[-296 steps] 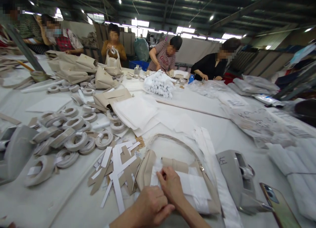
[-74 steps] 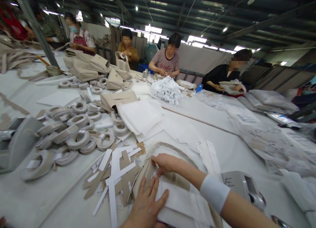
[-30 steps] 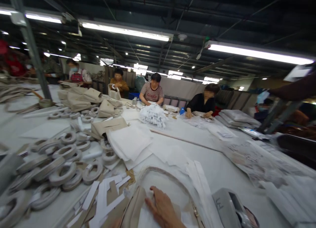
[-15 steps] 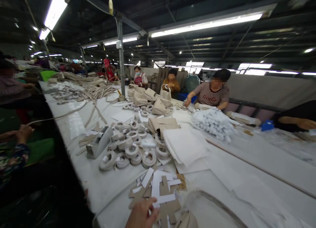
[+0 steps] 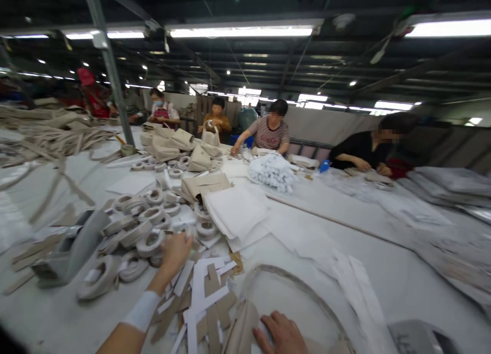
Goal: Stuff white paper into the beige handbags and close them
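My left hand, with a white band round its wrist, reaches among the coiled beige strip rolls. Its fingers are blurred, and whether they touch or hold a roll cannot be made out. Below it lies a loose heap of white and beige strips. Near the bottom edge, my right hand rests with fingers spread beside a folded beige piece. A long, curved beige strap arches around beyond that hand.
A grey tape dispenser stands at left. White sheets, beige bag pieces and a white bundle lie farther back. A thin rod crosses the table. Several people work opposite; a metal post rises at left.
The view has swung to the right. My left hand has moved from the strip heap up to the rolls. My right hand has come into view at the bottom.
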